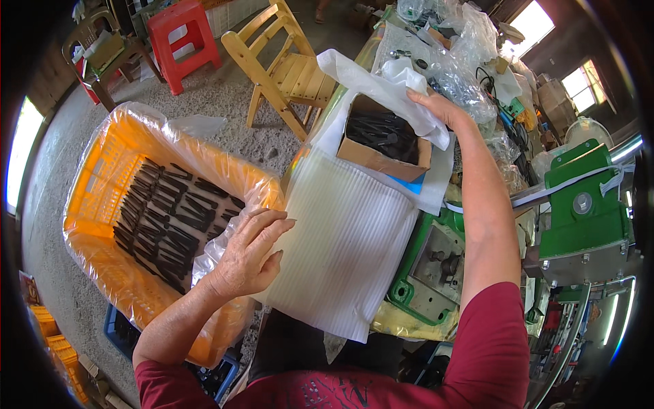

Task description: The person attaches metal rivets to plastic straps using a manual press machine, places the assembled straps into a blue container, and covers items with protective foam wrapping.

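Note:
My right hand (439,109) grips a crumpled white foam sheet (381,78), lifted at the far side of an open cardboard box (375,155). Dark, slender pieces (381,129) fill the box; their exact kind I cannot make out. My left hand (251,249) hovers empty, fingers stretched and thumb apart, by the near right edge of a yellow plastic crate (92,184). Clear plastic film (170,153) lines that crate, and rows of similar black pieces (163,218) lie inside. A ribbed white foam sheet (347,232) is spread flat between my hands.
A green machine (582,204) with a metal bed stands at the right. Clear plastic bags (443,54) crowd the bench beyond the box. A wooden folding chair (286,68), a red stool (180,41) and a brown chair (112,54) stand on the far floor. Blue crates sit below.

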`<state>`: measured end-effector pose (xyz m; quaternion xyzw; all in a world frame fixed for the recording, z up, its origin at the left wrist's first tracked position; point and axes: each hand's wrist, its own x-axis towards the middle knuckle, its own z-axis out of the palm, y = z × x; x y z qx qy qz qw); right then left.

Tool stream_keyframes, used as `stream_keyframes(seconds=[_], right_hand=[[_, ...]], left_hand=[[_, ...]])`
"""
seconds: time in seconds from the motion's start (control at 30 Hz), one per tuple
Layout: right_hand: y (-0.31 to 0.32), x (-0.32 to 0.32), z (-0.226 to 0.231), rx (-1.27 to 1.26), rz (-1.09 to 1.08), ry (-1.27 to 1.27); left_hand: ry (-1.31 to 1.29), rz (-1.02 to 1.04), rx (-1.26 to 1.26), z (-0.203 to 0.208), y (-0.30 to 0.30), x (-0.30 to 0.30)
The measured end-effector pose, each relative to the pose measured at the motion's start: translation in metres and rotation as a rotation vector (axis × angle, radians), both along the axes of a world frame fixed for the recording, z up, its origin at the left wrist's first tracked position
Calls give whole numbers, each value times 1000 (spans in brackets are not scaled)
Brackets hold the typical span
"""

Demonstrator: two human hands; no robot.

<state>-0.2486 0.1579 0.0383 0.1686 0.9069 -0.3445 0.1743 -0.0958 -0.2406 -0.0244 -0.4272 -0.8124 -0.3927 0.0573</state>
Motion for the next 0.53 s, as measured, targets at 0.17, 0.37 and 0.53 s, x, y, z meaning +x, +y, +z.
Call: stream_keyframes(seconds=[0.17, 0.37, 0.53], right_hand=[[-5, -7, -11, 371, 90, 112], [-11, -12, -16, 671, 24, -3], [-38, 7, 8, 798, -41, 35]], left_hand=[[-5, 6, -13, 0, 0, 1], [0, 1, -31, 2, 1, 2], [-14, 7, -47, 2, -1, 2]])
